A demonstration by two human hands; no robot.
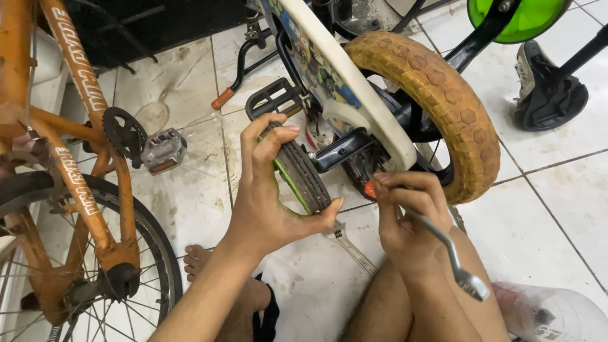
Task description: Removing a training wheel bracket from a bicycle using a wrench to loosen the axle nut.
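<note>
Clamped round the small black training wheel [303, 175], the left hand [269, 202] steadies it beside the orange tyre [443, 107] of the upturned bike; the right hand [408, 218] is closed on a bent spanner [453, 259], head at the axle; another spanner [348, 244] lies below.

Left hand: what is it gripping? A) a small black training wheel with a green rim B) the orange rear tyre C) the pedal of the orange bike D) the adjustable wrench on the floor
A. The left hand wraps around the small black training wheel with a green rim, while the right hand holds a metal wrench beside the orange tyre.
</note>
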